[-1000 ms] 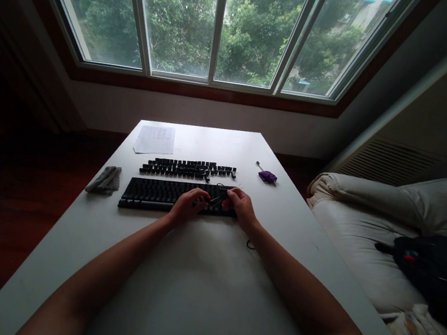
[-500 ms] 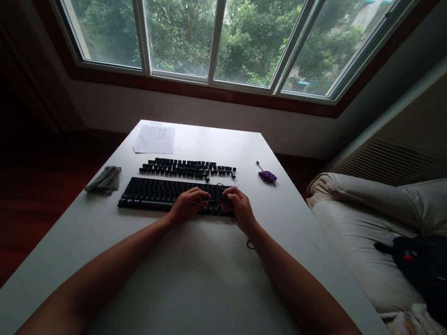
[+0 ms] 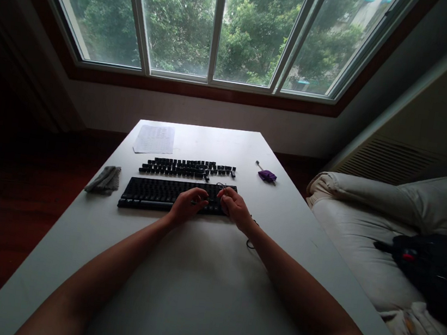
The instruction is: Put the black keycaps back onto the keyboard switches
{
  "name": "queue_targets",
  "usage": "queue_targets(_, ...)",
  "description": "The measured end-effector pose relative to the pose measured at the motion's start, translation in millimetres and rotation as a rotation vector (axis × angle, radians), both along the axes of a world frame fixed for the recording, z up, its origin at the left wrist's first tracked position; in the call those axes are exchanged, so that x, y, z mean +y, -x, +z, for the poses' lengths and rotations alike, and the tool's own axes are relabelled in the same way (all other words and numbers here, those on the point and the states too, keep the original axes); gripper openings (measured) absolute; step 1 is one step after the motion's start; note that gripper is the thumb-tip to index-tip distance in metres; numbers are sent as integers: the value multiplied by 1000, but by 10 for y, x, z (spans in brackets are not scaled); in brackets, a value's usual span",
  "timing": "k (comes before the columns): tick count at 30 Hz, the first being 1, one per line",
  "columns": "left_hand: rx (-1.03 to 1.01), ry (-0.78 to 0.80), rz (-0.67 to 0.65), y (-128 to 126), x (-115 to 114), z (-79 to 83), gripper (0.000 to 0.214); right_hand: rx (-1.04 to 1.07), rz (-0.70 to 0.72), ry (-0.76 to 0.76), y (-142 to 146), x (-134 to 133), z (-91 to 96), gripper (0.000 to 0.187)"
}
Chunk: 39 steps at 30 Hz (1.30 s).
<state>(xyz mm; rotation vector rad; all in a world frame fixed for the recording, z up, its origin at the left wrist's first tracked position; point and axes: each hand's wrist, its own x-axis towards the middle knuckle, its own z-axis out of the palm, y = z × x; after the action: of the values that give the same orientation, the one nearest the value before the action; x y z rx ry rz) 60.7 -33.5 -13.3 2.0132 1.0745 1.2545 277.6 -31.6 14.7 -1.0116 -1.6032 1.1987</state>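
A black keyboard (image 3: 150, 193) lies lengthwise before me on the white table (image 3: 201, 274). Over its right half is my left hand (image 3: 189, 206), fingers curled and closed toward the thumb; whatever they pinch is too small and dark to make out. Close beside it, above the keyboard's right end, my right hand (image 3: 237, 210) is closed in a pinch. A thin dark wire loop (image 3: 221, 185) shows at its fingertips, perhaps part of a small wire tool. Behind the keyboard, loose black keycaps (image 3: 174, 167) stand in rows.
A grey cloth (image 3: 107, 179) lies left of the keyboard, and a printed paper sheet (image 3: 154, 139) at the back left. Toward the right edge sits a purple object (image 3: 267, 176) beside a thin brush-like stick (image 3: 258, 164). A dark cable (image 3: 250, 244) pokes out near my right wrist.
My right hand has turned slightly and shifted a little left, its fingers more tightly closed. The wire at its fingertips now points to the upper left. My left hand has barely moved.
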Motion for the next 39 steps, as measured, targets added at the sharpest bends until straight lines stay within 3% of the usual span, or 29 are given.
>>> queue_targets(4,-14,20,19,-7,1,-19,20,-203,32,-173,10,-46,31,18)
queue_targets(12,-25,43,-11,-19,-13,3,17,-375,5,-183,34,-122,33,25)
queue_targets(30,18,27,-27,-22,-23,16,15,-447,-89,-246,58,-123,-32,26)
queue_targets(39,10,26,-35,-28,-27,4,12,-466,-54,-257,66,-110,13,25)
